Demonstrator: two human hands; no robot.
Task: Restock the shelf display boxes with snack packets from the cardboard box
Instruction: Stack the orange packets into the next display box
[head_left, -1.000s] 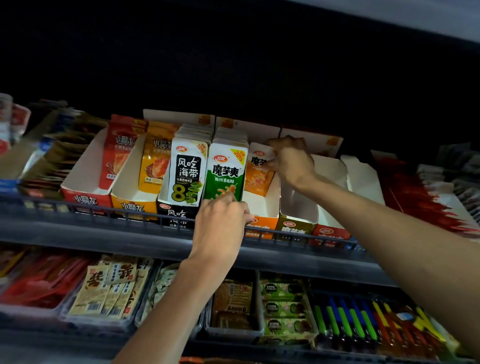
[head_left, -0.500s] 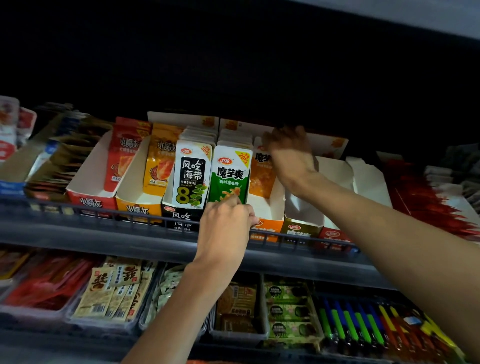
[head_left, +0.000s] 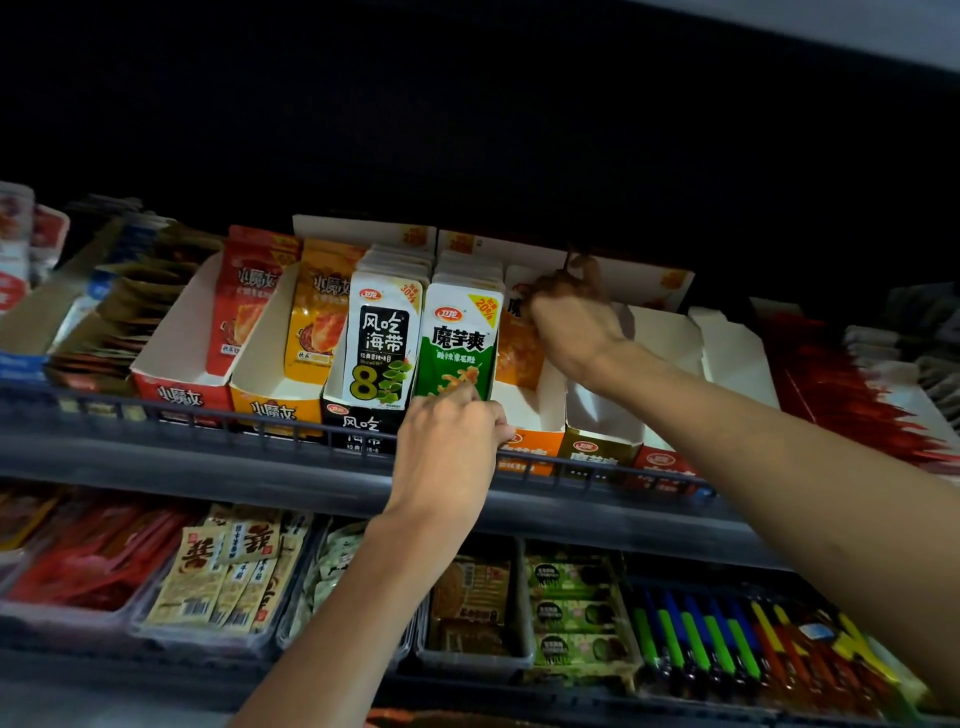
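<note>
Firstly, left grip (head_left: 447, 441): half closed, fingers curled up against the lower front of the foremost of the green packets (head_left: 457, 348), touching it. Cannot tell whether pinching or only pressing. Right grip (head_left: 571, 322): closed, fingers curled over the top edge of the orange packet (head_left: 517, 353), pinching it there, forearm running down to the right.

Next, display boxes in a line on the upper shelf (head_left: 156, 467), behind its wire rail (head_left: 208, 418). Well left of the left grip, a red display box (head_left: 179, 397) with red packets (head_left: 249, 306) standing at its back. Nearer, a yellow display box (head_left: 275, 410) with yellow packets (head_left: 322, 317), likewise set back. Just left of the left grip, a black display box (head_left: 358, 423) packed to the front with white kelp packets (head_left: 382, 343). Directly above the left grip, the green packets in an upright row, touching the kelp row; box front hidden behind that grip. Between the two grips, an orange display box (head_left: 535, 441), holding the orange packet toward its back. Under the right forearm, an olive display box (head_left: 597, 452), white inner walls showing. Just right of it, a second red box (head_left: 662, 462), inside hidden by the arm.

Below both grips, clear trays (head_left: 467, 660) of assorted packets on the lower shelf.
</note>
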